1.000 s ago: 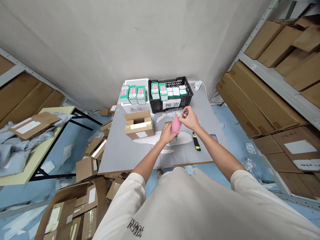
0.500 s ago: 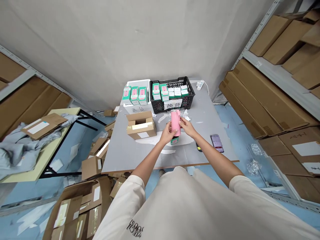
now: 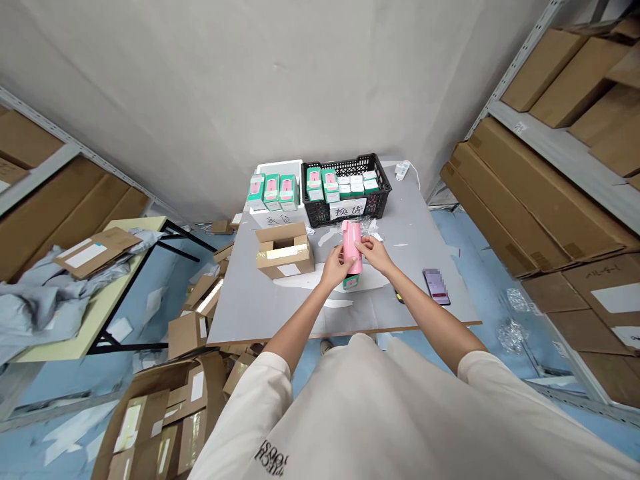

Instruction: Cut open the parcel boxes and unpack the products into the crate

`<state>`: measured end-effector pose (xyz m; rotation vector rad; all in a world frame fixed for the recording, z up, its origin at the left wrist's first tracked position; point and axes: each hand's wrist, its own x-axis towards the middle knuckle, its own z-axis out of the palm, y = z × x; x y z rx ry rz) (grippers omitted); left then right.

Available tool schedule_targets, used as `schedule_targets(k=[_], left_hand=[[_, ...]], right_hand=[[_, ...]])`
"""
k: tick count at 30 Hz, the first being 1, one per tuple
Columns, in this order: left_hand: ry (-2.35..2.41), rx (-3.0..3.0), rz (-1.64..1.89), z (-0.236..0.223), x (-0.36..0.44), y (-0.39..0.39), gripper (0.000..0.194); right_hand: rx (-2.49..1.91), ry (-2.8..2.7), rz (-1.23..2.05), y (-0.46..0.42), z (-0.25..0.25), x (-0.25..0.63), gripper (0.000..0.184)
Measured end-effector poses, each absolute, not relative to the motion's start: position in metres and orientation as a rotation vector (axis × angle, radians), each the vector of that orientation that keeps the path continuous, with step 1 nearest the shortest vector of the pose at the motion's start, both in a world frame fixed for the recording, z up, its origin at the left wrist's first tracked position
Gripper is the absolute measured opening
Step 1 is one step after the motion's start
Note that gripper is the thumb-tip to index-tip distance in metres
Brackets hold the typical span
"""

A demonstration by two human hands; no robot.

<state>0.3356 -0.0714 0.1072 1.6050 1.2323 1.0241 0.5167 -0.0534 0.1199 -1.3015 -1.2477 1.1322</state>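
Grey worktable [image 3: 260, 307] gets pretty tight here: near the black crate [image 3: 320, 217], a pink bottle [image 3: 351, 247] is held upright over a green-and-white box [image 3: 351, 283], fingers of the left hand [image 3: 335, 267] and right hand [image 3: 375, 255] closed round it. Any slip and the box could be knocked over.

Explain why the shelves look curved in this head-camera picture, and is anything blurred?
In the head view, the wide lens bends the steel shelving toward the edges; the phone shows a pixelated blur patch on its screen; the pink bottle stays fairly sharp, under soft, even light with faint shadows.
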Motion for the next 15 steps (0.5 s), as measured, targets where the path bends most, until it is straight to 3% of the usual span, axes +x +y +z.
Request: schedule_targets(k=[6,15], left_hand=[[0.975,1.536,1.039,0.1095,0.3296,-0.0736,0.074],[1.285,1.634,1.022,0.1101,0.3288,-0.0724,0.077]], right_hand=[[-1.171,-1.257,1.247,-0.0543,0.1234,0.5172,0.053],[-1.2,-1.22,1.266,-0.0597,0.1236,0.5105,0.052]])
